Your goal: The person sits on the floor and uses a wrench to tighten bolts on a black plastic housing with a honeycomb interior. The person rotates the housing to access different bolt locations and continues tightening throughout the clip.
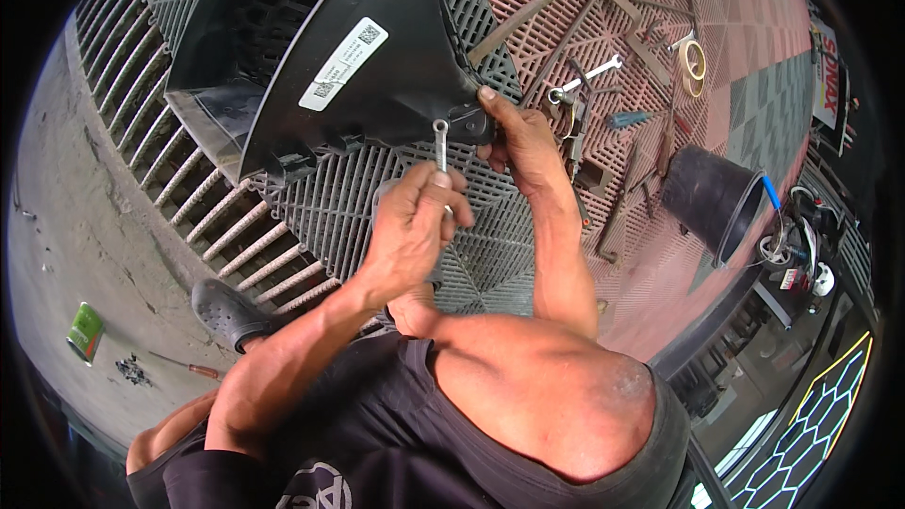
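A large black plastic car panel (401, 47) with a white label (344, 64) fills the upper middle of the view. At its lower right corner is a tab with a small round hole or fastener (471, 126). My right hand (520, 139) is closed on that corner, thumb on the near face and fingers partly hidden behind. Just left of it, my left hand (424, 203) pinches a silver wrench (441, 146), its ring end pointing up in front of the panel's lower edge. Whether the ring touches the panel I cannot tell.
On the red and grey grid floor tiles (650, 226) at right lie another wrench (599, 73), a blue-handled screwdriver (629, 120), a tape roll (692, 69) and metal bars. A black bucket (707, 203) lies tipped there. A slatted drain grate (203, 212) and green can (85, 333) are at left.
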A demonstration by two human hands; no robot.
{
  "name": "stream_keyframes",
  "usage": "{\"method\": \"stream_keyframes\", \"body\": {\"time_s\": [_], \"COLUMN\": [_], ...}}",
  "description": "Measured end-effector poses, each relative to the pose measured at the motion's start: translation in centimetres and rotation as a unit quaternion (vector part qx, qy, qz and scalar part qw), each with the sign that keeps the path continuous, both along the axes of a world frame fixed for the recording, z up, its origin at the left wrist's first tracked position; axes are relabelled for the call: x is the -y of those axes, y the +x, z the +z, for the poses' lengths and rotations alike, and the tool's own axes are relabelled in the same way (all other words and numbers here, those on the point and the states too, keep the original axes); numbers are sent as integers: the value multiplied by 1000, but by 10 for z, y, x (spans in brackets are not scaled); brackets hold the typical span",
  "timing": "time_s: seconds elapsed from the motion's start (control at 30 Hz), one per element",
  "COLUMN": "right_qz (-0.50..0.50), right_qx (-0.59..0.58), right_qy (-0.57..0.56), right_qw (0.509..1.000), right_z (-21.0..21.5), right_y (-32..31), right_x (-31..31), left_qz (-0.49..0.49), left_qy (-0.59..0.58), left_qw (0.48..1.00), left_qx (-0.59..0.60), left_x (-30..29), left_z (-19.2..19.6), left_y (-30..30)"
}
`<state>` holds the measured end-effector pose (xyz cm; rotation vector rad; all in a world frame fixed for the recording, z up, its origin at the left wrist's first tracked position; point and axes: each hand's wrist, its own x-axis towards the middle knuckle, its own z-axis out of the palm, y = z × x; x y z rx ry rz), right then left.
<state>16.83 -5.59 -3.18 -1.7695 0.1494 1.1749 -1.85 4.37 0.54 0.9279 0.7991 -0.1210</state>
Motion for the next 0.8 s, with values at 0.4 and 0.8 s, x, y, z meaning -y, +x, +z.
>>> {"method": "stream_keyframes", "body": {"time_s": [0.4,0.8], "right_qz": [16,36], "right_qx": [17,6], "right_qy": [-73,-59], "right_qw": [997,998], "right_z": [16,9], "right_y": [2,10], "right_x": [-4,1], "left_qz": [173,230], "left_qy": [-276,-302], "left_qw": [945,925], "left_qx": [-28,-30], "left_x": [42,46], "left_z": [23,32], "left_y": [65,83]}}
